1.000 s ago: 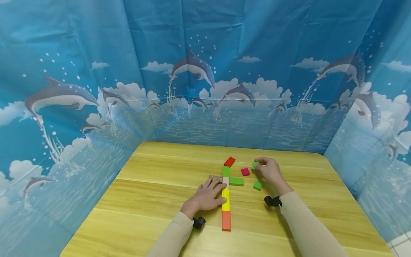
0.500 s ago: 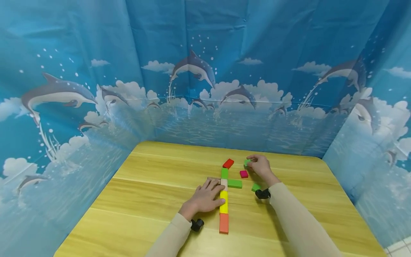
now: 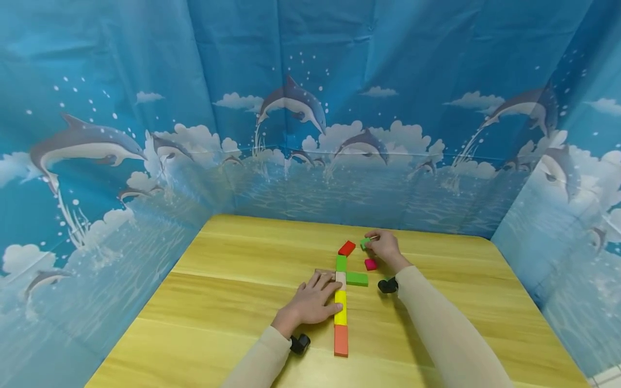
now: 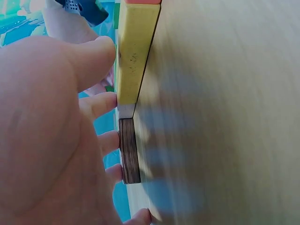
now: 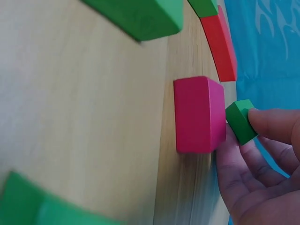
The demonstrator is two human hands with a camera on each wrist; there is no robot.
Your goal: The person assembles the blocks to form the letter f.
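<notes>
My left hand (image 3: 312, 302) lies spread with straight fingers over a row of blocks. Its thumb touches the yellow block (image 3: 341, 312), and the fingers cross the pale block (image 3: 341, 278) and the dark brown block (image 4: 129, 150). Between thumb and fingers, my right hand (image 3: 385, 249) pinches a small green block (image 5: 241, 122). That block is close to the right of the red block (image 3: 346, 248), which sits slanted at the top of the row. A magenta block (image 5: 197, 115) stands on the table just nearer than the right hand.
An orange-red block (image 3: 341, 340) ends the row nearest me. One green block (image 3: 342, 263) lies above the pale one, another green block (image 3: 357, 279) to its right. A loose green block (image 5: 42, 206) shows in the right wrist view. A dolphin-print curtain (image 3: 315, 178) hangs behind the wooden table (image 3: 242, 253).
My right hand has moved left with the small green block, toward the red block. Its wrist camera now covers the loose green block in the head view. The left hand has stayed put.
</notes>
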